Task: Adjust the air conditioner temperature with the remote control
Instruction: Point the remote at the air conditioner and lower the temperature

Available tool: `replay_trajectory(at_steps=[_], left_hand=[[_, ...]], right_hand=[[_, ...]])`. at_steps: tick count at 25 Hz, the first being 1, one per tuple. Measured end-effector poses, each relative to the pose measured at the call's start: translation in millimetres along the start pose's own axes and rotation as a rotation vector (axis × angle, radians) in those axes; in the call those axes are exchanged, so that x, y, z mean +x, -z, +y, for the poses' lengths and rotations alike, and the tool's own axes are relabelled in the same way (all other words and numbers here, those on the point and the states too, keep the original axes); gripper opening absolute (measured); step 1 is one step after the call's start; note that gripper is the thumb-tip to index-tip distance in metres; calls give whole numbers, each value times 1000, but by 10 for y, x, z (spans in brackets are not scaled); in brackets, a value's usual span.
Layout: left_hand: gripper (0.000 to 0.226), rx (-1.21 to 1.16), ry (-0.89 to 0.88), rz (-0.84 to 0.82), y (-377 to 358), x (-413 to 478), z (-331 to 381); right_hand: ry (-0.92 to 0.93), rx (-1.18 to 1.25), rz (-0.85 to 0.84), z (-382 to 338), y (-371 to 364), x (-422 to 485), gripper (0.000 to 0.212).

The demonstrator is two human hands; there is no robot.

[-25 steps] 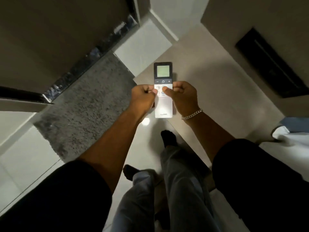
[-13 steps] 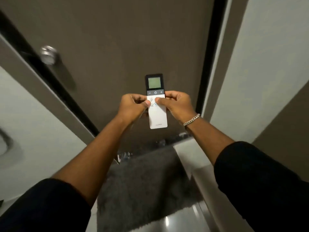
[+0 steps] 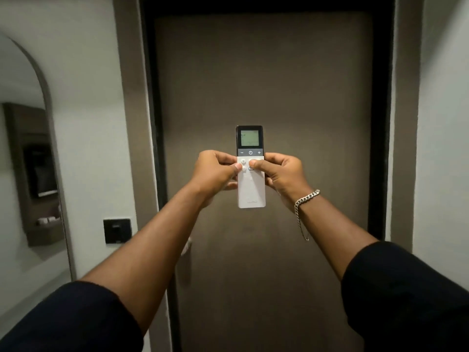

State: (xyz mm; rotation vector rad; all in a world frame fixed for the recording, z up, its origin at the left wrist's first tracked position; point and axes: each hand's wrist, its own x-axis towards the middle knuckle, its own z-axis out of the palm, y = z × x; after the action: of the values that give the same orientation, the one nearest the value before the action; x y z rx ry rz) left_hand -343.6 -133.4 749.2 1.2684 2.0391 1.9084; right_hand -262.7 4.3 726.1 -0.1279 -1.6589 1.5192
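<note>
Wall space at the far left carries a black square switch plate, just beside the frame of the tall matte brown door that fills the middle of the view. Next comes the left hand, curled around the left edge of the slim white plastic remote control with a dark screen end, its thumb lying across the front over a round button. The remote is held upright in mid-air in front of the door, screen end up, with the minus, power and plus keys in a grey band just above both thumbs. The right hand mirrors the grip on the right edge, thumb pressed onto the neighbouring round button, and a silver chain bracelet hangs loose at that wrist.

By its look the remote is light, rigid and smooth-shelled, so it should slip readily if squeezed only at the glossy faces; the long side edges, where the fingers wrap now, seem the safest hold. The screen end looks the most fragile part and is best left untouched. For changing temperature, one thumb likely needs to shift up to the plus or minus key while the other hand steadies the lower body.
</note>
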Motion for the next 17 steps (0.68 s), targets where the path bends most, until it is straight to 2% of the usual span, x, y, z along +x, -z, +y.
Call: replay_trajectory(at_steps=[7,12,17], left_hand=[[20,6,-212,26,318,222,740],[22,9,-264,57,441,294,1047],[22,5,-311,48,464,300,1292]], right_hand=[[191,42,-5,-917,-222,163,10],[257,55,9,-1253,-313,209,14],[282,47,5,-1498,-279,241,32]])
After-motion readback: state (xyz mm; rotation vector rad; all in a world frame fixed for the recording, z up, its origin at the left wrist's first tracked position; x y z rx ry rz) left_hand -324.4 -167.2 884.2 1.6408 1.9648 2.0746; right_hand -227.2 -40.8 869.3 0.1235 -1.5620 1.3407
